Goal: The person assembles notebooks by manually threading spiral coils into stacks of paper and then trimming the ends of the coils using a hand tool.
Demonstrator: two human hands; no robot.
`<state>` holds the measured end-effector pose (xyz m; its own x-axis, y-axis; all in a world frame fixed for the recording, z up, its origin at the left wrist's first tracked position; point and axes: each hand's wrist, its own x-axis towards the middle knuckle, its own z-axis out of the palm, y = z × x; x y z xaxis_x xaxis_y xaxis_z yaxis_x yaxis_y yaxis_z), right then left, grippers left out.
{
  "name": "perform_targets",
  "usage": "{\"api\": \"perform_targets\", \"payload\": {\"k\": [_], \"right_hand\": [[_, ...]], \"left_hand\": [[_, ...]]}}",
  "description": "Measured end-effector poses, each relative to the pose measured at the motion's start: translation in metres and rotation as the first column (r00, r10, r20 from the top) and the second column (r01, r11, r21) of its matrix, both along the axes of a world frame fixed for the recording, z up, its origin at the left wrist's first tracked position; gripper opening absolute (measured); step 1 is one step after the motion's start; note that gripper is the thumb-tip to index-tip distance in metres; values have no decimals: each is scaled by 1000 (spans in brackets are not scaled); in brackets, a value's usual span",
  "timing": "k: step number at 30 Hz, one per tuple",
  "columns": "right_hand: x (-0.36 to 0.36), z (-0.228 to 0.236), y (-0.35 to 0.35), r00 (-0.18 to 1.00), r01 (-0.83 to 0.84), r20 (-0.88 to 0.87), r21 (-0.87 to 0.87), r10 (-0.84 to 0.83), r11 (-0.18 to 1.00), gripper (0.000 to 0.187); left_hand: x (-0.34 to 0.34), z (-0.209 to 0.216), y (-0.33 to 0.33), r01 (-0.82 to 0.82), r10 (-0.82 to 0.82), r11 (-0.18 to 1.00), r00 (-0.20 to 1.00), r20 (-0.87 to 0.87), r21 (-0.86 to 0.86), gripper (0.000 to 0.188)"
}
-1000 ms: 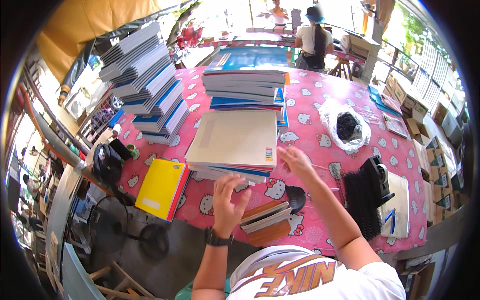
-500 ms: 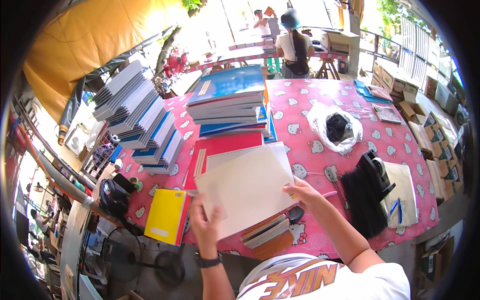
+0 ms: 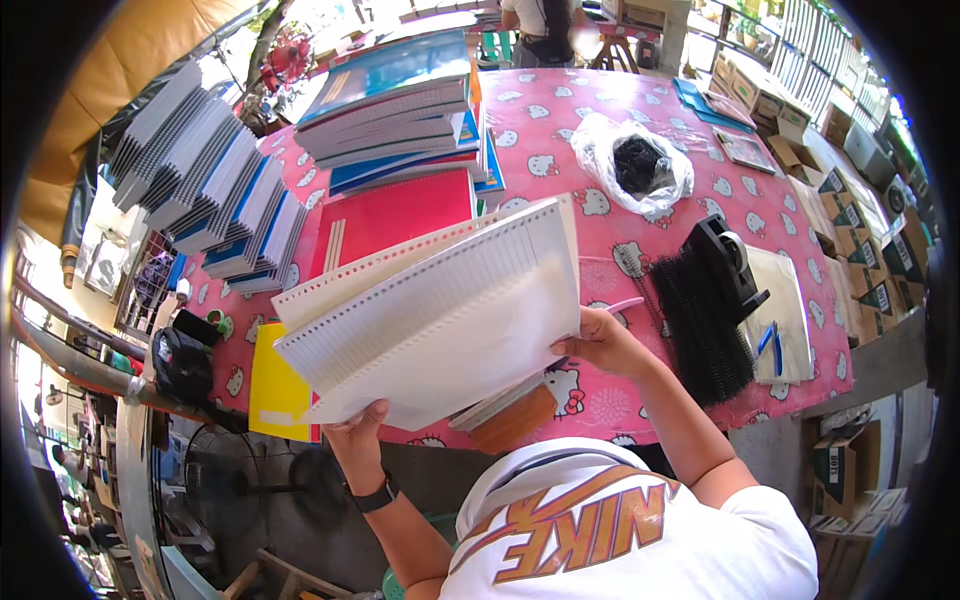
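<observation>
A sheaf of punched paper sheets [image 3: 440, 330], with a row of holes along its far edge, is held tilted above the table. The front page is ruled near its top, and a cream sheet shows behind it. My left hand [image 3: 358, 428] grips the near left corner, thumb on top. On the right edge, my right hand [image 3: 602, 342] pinches the sheets between thumb and fingers. Just beyond the sheaf lies a red notebook cover [image 3: 395, 225]. A yellow notebook [image 3: 275, 385] is partly hidden by the sheaf at left. Brown and grey blocks [image 3: 512, 418] sit under its near edge.
Tall stacks of spiral notebooks [image 3: 215, 180] stand at left, and a blue-covered pile [image 3: 385, 100] at the back. To the right are a white plastic bag [image 3: 660, 190], black binding coils [image 3: 700, 335], a tape dispenser [image 3: 728, 255] and a blue-handled tool [image 3: 770, 350]. Someone [image 3: 543, 25] stands beyond the table.
The sheaf has tilted up and turned, so ruled pages now show. My left hand has moved down and left to the corner; my view has dipped toward the table's near side.
</observation>
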<state>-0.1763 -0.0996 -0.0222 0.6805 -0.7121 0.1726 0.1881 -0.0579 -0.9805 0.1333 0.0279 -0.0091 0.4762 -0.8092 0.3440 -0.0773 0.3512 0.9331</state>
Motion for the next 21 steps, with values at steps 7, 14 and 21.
{"api": "perform_targets", "payload": {"k": [7, 14, 21], "right_hand": [[-6, -59, -13, 985, 123, 105, 135, -137, 983, 30], [-6, -46, -11, 955, 290, -61, -6, -290, 957, 26], [-12, -62, -1, 915, 217, -365, 93, -170, 972, 23]], "left_hand": [[-39, 27, 3, -61, 60, 998, 973, 224, -2, 33], [-47, 25, 13, -56, 53, 998, 960, 275, 4, 25], [-29, -10, 15, -84, -32, 965, 903, 428, 249, 19]]}}
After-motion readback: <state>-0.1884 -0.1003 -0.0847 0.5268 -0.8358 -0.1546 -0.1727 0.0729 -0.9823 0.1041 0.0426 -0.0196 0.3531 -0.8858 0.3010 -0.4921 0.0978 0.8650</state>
